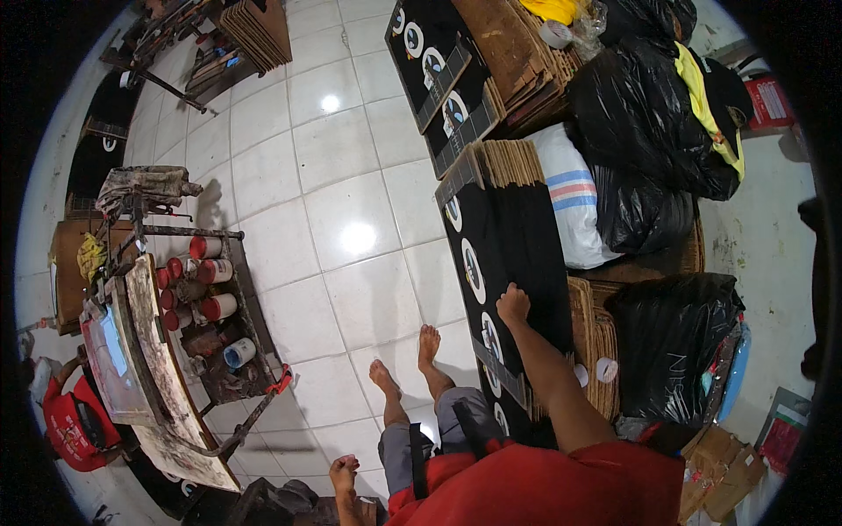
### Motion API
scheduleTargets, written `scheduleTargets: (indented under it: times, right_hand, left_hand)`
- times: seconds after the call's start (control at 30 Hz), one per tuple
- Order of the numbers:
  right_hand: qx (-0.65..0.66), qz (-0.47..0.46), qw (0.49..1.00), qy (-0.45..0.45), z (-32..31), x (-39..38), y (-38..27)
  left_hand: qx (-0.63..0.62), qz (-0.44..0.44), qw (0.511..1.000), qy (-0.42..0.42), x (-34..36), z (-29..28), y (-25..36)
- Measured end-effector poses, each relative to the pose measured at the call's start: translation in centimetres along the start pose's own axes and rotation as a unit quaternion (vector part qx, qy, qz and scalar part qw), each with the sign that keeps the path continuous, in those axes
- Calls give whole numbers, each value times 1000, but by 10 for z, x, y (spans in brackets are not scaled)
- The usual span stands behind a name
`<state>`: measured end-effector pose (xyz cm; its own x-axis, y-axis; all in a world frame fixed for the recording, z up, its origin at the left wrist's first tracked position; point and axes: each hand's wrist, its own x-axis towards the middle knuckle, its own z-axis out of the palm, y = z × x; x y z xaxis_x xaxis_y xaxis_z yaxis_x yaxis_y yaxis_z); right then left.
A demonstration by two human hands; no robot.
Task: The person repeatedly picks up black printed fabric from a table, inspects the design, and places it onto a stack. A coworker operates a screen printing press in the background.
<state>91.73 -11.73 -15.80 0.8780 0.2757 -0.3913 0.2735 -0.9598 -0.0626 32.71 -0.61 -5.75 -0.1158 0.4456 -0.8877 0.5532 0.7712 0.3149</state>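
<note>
My right hand [513, 305] is closed in a fist over black fabric [533, 254] on a long stack of boards to my right. Whether it pinches the cloth cannot be made out. Round white printed patches with dark centres [474, 270] run along the fabric's left side. Low in the picture, beside my left knee, my left hand [344, 473] hangs away from the boards. Its fingers are loosely bent, and nothing shows in it. Farther along, more black printed fabric [447, 110] covers another stack.
Left stands a metal rack [193, 232] with several red-lidded tubs [215, 272] and a stained board [162, 351]. Black plastic bags [649, 114] and a white striped sack [570, 197] pile up beyond the boards. A person in a red shirt [74, 425] is at far left. White floor tiles [289, 219] lie between.
</note>
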Motion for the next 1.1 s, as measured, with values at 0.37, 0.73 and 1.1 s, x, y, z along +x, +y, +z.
scheduleTargets:
  times: [0.37, 0.73, 1.1]
  right_hand:
    - [106, -18, 986, 130, -60, -47, -15]
    - [221, -27, 973, -54, -41, -231, 21]
    - [192, 176, 946, -193, 69, -398, 146]
  left_hand:
    - [15, -8, 999, -34, -2, 13, 10]
    - [120, 69, 984, -113, 7, 21, 70]
    - [190, 44, 971, -135, 59, -65, 34]
